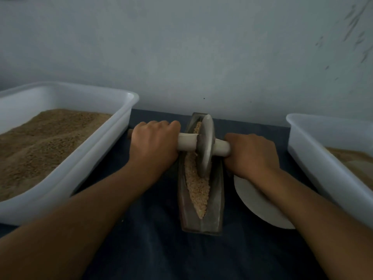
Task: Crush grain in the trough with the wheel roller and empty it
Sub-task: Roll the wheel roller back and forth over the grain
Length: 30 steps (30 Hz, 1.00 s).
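Observation:
A narrow dark metal trough (215, 207) lies lengthwise on the blue cloth in the middle. Pale crushed grain (196, 190) fills its groove. The wheel roller (205, 144), a grey disc on a pale handle bar, stands upright in the groove over the trough's far half. My left hand (153, 144) grips the bar's left end, knuckles up. My right hand (250, 154) grips the bar's right end. The bar's outer parts are hidden inside both fists.
A big white tub (96, 158) of brown grain stands at the left. A second white tub (314, 158) with grain stands at the right edge. A white plate (256, 205) lies under my right forearm beside the trough. A wall rises just behind.

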Each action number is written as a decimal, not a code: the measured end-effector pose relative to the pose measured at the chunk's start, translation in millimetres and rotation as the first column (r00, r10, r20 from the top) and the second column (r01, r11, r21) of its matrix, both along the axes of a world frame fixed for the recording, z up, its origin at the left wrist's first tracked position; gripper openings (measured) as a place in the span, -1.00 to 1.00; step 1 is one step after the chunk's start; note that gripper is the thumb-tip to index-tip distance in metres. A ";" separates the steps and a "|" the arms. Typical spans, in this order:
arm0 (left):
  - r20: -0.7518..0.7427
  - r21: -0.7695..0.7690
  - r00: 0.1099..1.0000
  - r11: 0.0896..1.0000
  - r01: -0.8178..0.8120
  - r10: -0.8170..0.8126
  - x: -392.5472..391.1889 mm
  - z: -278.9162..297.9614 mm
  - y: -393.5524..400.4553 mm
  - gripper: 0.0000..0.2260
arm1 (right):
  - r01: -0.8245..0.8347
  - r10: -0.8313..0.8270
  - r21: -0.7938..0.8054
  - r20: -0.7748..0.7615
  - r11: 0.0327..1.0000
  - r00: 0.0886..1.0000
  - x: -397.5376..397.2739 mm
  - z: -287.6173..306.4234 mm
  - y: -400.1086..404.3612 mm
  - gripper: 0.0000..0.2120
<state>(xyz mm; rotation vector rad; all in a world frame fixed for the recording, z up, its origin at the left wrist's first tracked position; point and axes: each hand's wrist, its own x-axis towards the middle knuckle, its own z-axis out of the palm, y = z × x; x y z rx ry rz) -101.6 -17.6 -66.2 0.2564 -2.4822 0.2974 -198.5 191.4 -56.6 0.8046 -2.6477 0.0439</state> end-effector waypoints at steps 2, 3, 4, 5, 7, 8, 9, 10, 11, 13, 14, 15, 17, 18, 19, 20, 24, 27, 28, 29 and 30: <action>0.101 0.042 0.994 0.998 -0.054 0.049 -9.9 6.7 -4.5 -0.77 | 0.002 -0.004 0.044 0.051 0.999 0.999 -10.4 7.4 -5.7 -0.84; 0.149 0.068 0.987 0.995 -0.075 0.064 -14.5 10.3 -5.8 -0.80 | 0.001 -0.005 0.064 0.073 0.998 0.997 -15.4 10.1 -7.6 -0.84; 0.185 0.084 0.980 0.992 -0.090 0.073 -18.4 13.8 -6.7 -0.84 | -0.004 -0.004 0.085 0.097 0.996 0.995 -19.8 11.8 -9.0 -0.84; 0.203 0.084 0.976 0.992 -0.095 0.076 -21.9 16.6 -7.2 -0.85 | -0.013 0.000 0.104 0.121 0.995 0.993 -24.1 12.8 -9.9 -0.83; 0.220 0.055 0.973 0.995 -0.087 0.073 -28.6 20.4 -8.8 -0.83 | -0.027 0.008 0.117 0.166 0.993 0.986 -31.9 13.9 -10.3 -0.82; 0.234 0.048 0.970 0.995 -0.084 0.070 -31.7 21.6 -10.1 -0.81 | -0.031 0.009 0.118 0.184 0.993 0.983 -35.5 14.8 -10.6 -0.81; 0.254 0.054 0.965 0.995 -0.082 0.066 -34.7 22.5 -11.8 -0.79 | -0.035 0.009 0.127 0.201 0.991 0.979 -39.0 16.6 -11.7 -0.79; 0.281 0.070 0.958 0.994 -0.085 0.062 -37.5 23.0 -13.9 -0.77 | -0.041 0.008 0.147 0.224 0.988 0.975 -42.4 19.0 -13.6 -0.77; 0.312 0.093 0.948 0.991 -0.092 0.059 -40.1 23.7 -16.0 -0.75 | -0.050 0.005 0.174 0.252 0.983 0.968 -45.8 22.5 -16.8 -0.75; 0.373 0.146 0.926 0.982 -0.121 0.058 -45.0 24.9 -20.1 -0.72 | -0.069 -0.010 0.235 0.320 0.970 0.947 -52.5 31.1 -25.3 -0.76; 0.399 0.177 0.915 0.975 -0.138 0.057 -47.2 25.4 -21.8 -0.71 | -0.079 -0.020 0.262 0.354 0.962 0.935 -55.1 35.6 -29.7 -0.77; 0.423 0.205 0.905 0.967 -0.154 0.054 -49.4 25.9 -22.8 -0.71 | -0.092 -0.026 0.283 0.386 0.955 0.922 -57.6 40.0 -33.4 -0.77; 0.465 0.233 0.884 0.956 -0.176 0.049 -51.9 27.1 -24.5 -0.74 | -0.114 -0.038 0.300 0.457 0.947 0.889 -60.6 47.8 -38.3 -0.73; 0.477 0.232 0.878 0.956 -0.178 0.048 -53.1 28.0 -24.6 -0.76 | -0.121 -0.047 0.300 0.498 0.946 0.866 -61.5 50.3 -39.2 -0.71; 0.484 0.224 0.874 0.958 -0.176 0.048 -54.1 29.5 -24.7 -0.77 | -0.126 -0.056 0.294 0.542 0.948 0.839 -62.4 51.9 -39.3 -0.70; 0.490 0.213 0.870 0.961 -0.174 0.048 -55.1 31.4 -24.2 -0.78 | -0.130 -0.061 0.282 0.580 0.951 0.812 -63.7 52.1 -38.7 -0.69; 0.508 0.156 0.858 0.972 -0.178 0.075 -57.7 41.0 -16.9 -0.76 | -0.141 -0.046 0.242 0.634 0.960 0.772 -69.3 46.8 -34.0 -0.71; 0.527 0.115 0.844 0.976 -0.187 0.099 -58.0 45.0 -11.2 -0.73 | -0.163 -0.018 0.205 0.673 0.965 0.739 -71.9 44.0 -30.1 -0.75; 0.535 0.105 0.838 0.975 -0.193 0.108 -57.8 45.9 -10.1 -0.71 | -0.169 -0.011 0.196 0.681 0.966 0.732 -72.6 43.6 -29.5 -0.75; 0.541 0.100 0.833 0.975 -0.200 0.116 -57.1 46.5 -9.4 -0.70 | -0.172 -0.004 0.190 0.682 0.967 0.732 -73.1 42.9 -29.4 -0.75; 0.540 0.100 0.833 0.974 -0.205 0.120 -56.2 46.7 -8.5 -0.70 | -0.173 0.002 0.187 0.673 0.967 0.739 -73.2 42.1 -29.1 -0.74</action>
